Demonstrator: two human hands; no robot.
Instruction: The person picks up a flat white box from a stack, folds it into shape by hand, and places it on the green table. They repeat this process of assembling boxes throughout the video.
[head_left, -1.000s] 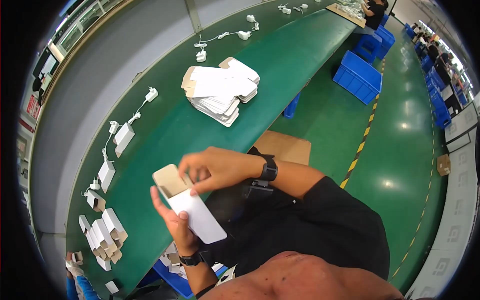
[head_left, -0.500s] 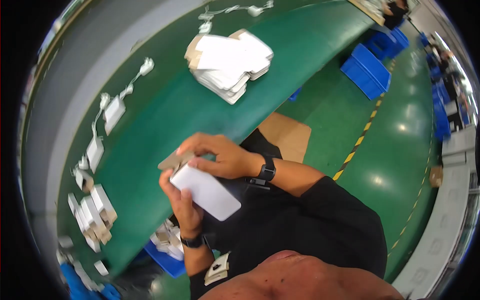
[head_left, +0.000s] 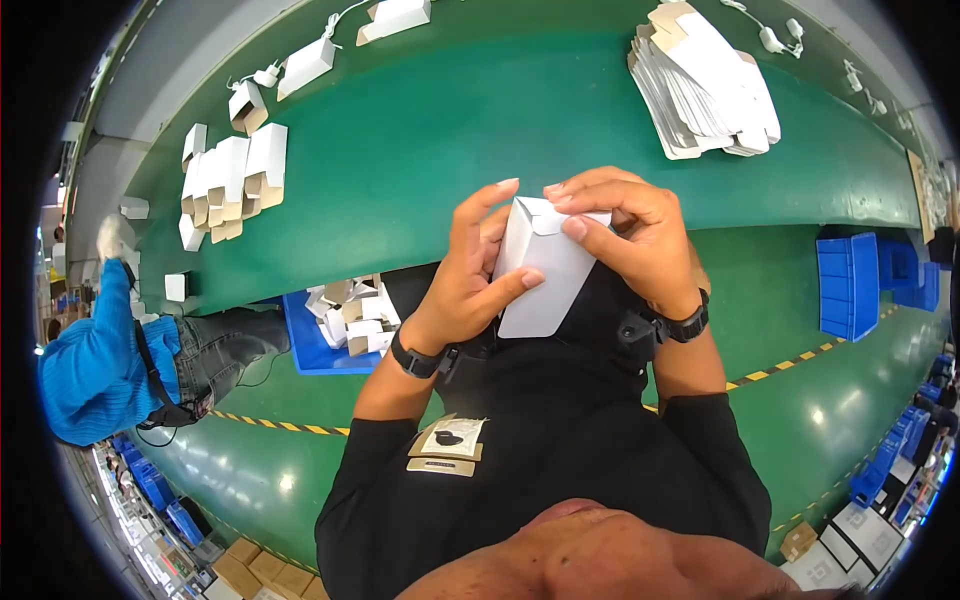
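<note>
A white folded-card carton (head_left: 545, 285) is between my hands, in front of my body by the table's near edge. My left hand (head_left: 470, 270) grips its left side, the thumb lying across the front face and the fingers round the edge. At the carton's upper end, my right hand (head_left: 635, 235) pinches with thumb and fingers on the white end flap, which looks folded over. The carton's far side is hidden. To the right on the table lies a stack of flat, unfolded white cartons (head_left: 690, 85) with tan inner sides.
Several formed white cartons (head_left: 230, 175) stand at the table's left. White plugs with cables (head_left: 270, 75) lie along the far ledge. Below the table edge, a blue bin (head_left: 335, 360) holds small cartons. A co-worker in a blue sweater (head_left: 85, 370) is at far left. Blue crates (head_left: 848, 285) sit right.
My view has swung left, so the flat stack now appears farther right. The carton is more upright, and its end shows white where tan flaps stood out.
</note>
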